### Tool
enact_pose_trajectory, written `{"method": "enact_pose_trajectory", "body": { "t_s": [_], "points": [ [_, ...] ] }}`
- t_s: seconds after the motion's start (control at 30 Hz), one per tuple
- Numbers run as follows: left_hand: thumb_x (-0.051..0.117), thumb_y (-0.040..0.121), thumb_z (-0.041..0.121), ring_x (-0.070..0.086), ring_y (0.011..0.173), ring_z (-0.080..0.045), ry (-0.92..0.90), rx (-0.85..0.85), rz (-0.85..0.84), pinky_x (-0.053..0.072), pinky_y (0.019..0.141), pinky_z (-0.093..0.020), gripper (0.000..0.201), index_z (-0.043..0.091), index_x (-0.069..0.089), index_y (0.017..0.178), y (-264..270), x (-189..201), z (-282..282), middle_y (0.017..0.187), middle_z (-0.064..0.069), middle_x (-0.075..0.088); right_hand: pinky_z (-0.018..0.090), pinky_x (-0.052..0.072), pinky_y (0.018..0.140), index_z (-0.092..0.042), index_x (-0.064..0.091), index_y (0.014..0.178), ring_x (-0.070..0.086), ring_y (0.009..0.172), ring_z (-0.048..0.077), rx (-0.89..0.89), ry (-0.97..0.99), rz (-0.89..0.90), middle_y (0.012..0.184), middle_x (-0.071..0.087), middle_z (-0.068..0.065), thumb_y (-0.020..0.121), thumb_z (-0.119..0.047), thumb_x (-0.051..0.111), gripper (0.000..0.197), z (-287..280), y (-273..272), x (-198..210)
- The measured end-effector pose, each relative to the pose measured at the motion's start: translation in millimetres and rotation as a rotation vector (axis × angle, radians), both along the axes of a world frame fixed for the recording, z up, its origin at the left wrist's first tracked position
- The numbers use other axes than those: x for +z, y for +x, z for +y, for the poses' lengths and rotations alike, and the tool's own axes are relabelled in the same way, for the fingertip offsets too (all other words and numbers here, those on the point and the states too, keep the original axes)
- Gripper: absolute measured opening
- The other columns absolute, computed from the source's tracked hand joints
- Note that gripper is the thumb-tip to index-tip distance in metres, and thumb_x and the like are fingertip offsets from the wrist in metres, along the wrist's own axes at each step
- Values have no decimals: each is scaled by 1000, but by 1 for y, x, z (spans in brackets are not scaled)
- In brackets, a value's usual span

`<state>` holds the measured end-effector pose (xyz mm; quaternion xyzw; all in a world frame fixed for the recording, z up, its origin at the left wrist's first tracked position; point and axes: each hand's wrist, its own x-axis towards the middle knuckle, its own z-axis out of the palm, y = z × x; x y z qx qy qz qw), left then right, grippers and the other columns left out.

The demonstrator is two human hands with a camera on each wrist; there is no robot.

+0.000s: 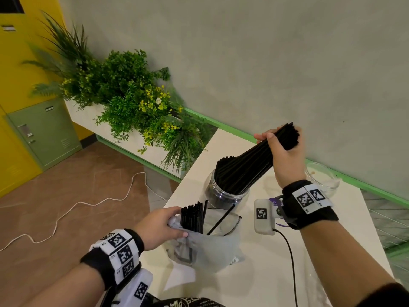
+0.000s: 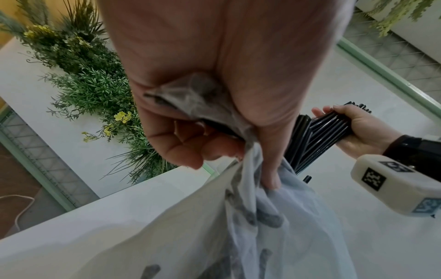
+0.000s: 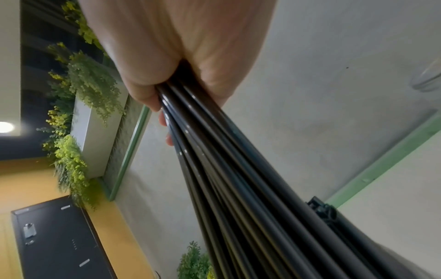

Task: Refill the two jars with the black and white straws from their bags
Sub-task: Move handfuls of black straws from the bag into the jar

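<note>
My right hand grips a thick bundle of black straws near its upper end; the bundle slants down with its lower ends inside a clear plastic jar on the white table. The same bundle of black straws fills the right wrist view. My left hand pinches the rim of a translucent plastic bag that stands in front of the jar, with more black straws sticking up out of it. In the left wrist view the bag hangs from my curled fingers. A second clear jar sits behind my right wrist.
A planter of green plants with yellow flowers runs along the left of the table. A grey wall with a green rail stands close behind. A white cable lies on the brown floor, and a black cable crosses the table.
</note>
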<state>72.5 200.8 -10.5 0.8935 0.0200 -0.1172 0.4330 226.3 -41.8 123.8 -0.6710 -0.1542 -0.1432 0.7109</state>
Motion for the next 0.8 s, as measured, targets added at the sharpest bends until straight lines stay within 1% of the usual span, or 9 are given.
{"method": "enact_pose_trajectory", "body": {
  "t_s": [0.13, 0.3, 0.4, 0.5, 0.6, 0.67, 0.7, 0.73, 0.8],
  "points": [
    [74, 74, 40, 60, 104, -10, 21, 0, -11, 48, 91, -35, 49, 27, 59, 119, 0, 2, -3, 111, 11, 66, 43, 54, 87, -10, 42, 105, 70, 92, 32, 89, -87, 23, 88, 62, 10, 93, 3, 54, 21, 2, -4, -8],
    [75, 76, 39, 58, 106, -11, 40, 4, -26, 47, 91, -31, 52, 24, 57, 123, 0, 1, -5, 114, 10, 63, 47, 51, 93, -11, 48, 101, 69, 96, 30, 137, -174, 108, 90, 67, 12, 90, -2, 61, 19, 12, -3, -29],
    [75, 76, 39, 59, 101, -11, 29, 0, -19, 48, 88, -32, 47, 27, 58, 118, 0, 1, -5, 110, 10, 65, 47, 48, 98, -5, 54, 104, 66, 99, 23, 208, -353, 193, 96, 72, 8, 85, -9, 70, 25, 10, 4, -44],
    [71, 69, 49, 61, 97, -10, 4, 0, -16, 49, 86, -34, 50, 31, 59, 114, -1, 1, -3, 104, 10, 67, 29, 49, 92, -16, 54, 113, 59, 102, 10, 168, -559, 162, 107, 64, -4, 83, -21, 74, 37, 3, 9, -55],
    [62, 59, 63, 61, 97, -9, 0, 11, -13, 50, 86, -34, 66, 30, 59, 116, -1, -1, 0, 105, 10, 67, 14, 43, 83, -25, 49, 121, 53, 105, 4, -5, -515, 57, 117, 55, -6, 86, -31, 69, 41, -6, 12, -61],
    [62, 58, 65, 61, 98, -9, 6, 10, -9, 50, 86, -32, 70, 29, 58, 118, -1, -3, 0, 108, 10, 66, 17, 45, 89, -25, 52, 119, 53, 107, 5, -100, -407, 85, 120, 56, -3, 94, -40, 55, 30, -17, 16, -71],
    [65, 61, 62, 61, 98, -8, 10, 7, -10, 50, 85, -31, 67, 28, 58, 119, -1, -4, 1, 108, 10, 66, 25, 46, 94, -26, 55, 117, 54, 108, 9, -138, -392, 101, 120, 57, -2, 95, -42, 50, 27, -23, 18, -78],
    [69, 66, 57, 61, 98, -8, 16, 7, -8, 50, 85, -30, 62, 27, 58, 119, -1, -3, 0, 109, 10, 66, 33, 46, 95, -25, 57, 116, 55, 107, 12, -166, -427, 114, 120, 57, 0, 96, -38, 49, 25, -30, 19, -87],
    [72, 71, 48, 61, 98, -8, 18, 4, -9, 50, 85, -30, 53, 28, 58, 118, -1, -2, 0, 108, 9, 66, 32, 46, 88, -19, 56, 121, 56, 100, 17, -165, -567, 158, 121, 56, 7, 96, -25, 53, 25, -39, 21, -103]
  ]
}}
